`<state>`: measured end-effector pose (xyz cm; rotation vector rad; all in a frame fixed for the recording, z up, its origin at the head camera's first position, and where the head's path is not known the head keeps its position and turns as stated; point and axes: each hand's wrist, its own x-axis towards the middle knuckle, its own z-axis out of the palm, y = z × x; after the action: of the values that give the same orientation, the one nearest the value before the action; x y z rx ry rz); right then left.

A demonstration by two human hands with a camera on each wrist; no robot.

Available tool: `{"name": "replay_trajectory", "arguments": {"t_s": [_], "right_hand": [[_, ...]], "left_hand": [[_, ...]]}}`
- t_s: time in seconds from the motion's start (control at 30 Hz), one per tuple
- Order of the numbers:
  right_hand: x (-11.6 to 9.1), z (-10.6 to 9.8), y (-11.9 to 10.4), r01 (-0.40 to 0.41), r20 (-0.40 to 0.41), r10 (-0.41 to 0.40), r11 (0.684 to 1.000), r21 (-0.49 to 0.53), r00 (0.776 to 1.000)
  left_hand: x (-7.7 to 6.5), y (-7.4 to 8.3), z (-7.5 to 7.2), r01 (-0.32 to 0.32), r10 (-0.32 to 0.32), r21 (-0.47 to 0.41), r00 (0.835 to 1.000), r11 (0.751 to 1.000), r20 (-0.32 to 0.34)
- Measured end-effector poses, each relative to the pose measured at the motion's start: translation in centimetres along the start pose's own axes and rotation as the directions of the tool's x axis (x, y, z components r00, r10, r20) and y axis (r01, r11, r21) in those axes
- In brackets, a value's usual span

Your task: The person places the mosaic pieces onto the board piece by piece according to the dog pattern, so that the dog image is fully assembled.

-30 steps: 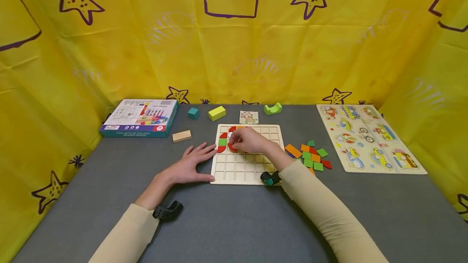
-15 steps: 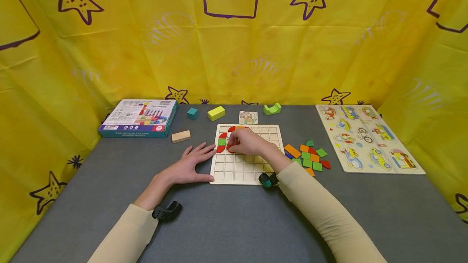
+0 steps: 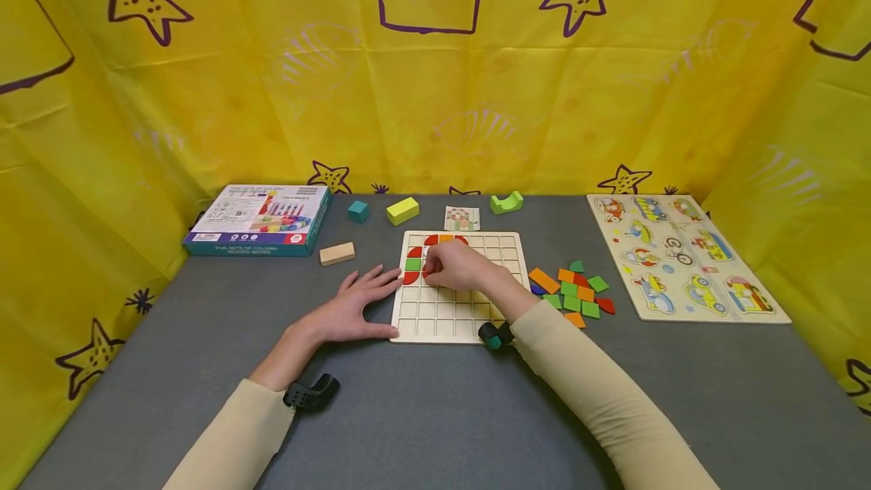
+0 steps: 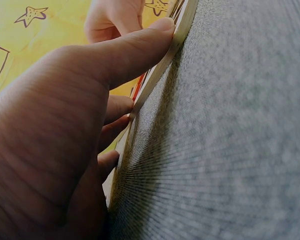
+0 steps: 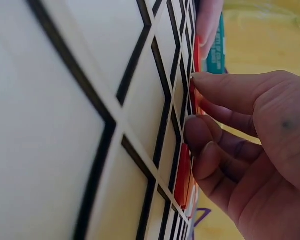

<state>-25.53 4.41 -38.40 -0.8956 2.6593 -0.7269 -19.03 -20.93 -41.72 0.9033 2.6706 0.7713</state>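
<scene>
A pale wooden grid board (image 3: pixel 463 316) lies flat on the grey table, with red, orange and green tiles in its upper left cells. My left hand (image 3: pixel 357 308) rests spread at the board's left edge, its thumb (image 4: pixel 145 47) and fingertips touching the rim. Over the upper left cells, my right hand (image 3: pixel 459 265) pinches a red tile (image 5: pixel 193 94) between thumb and forefinger, down at the board's surface. Most of that tile is hidden by the fingers. Another red tile (image 5: pixel 182 177) sits in a cell close by. A green square tile (image 3: pixel 413 265) lies near the left rim.
Loose coloured tiles (image 3: pixel 577 292) lie right of the board. Behind it are a small picture card (image 3: pixel 462 218), a green arch block (image 3: pixel 506 203), a yellow block (image 3: pixel 403 211) and a teal cube (image 3: pixel 358 211). A box (image 3: pixel 258 221) and a plain block (image 3: pixel 337 254) stand left, a picture board (image 3: pixel 687 263) right.
My right wrist has shifted slightly left while the fingertips stay over the same cells. The red tile under them shows less. My left hand keeps its place.
</scene>
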Motion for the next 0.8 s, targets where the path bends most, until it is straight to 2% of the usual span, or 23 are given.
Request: {"name": "replay_trajectory", "arguments": {"t_s": [0.23, 0.47, 0.8], "right_hand": [[-0.4, -0.4, 0.2, 0.01, -0.006, -0.01, 1.0, 0.008, 1.0], [-1.2, -1.4, 1.5, 0.022, -0.046, -0.019, 0.998, 0.055, 0.999], [-3.9, -3.4, 4.1, -0.031, -0.07, 0.041, 0.988, 0.15, 0.997]], "left_hand": [[0.1, 0.0, 0.0, 0.021, -0.021, 0.004, 1.0, 1.0, 0.016], [0.1, -0.1, 0.1, 0.019, -0.02, 0.011, 1.0, 1.0, 0.015], [0.2, -0.2, 0.1, 0.019, -0.019, 0.015, 1.0, 1.0, 0.018]]}}
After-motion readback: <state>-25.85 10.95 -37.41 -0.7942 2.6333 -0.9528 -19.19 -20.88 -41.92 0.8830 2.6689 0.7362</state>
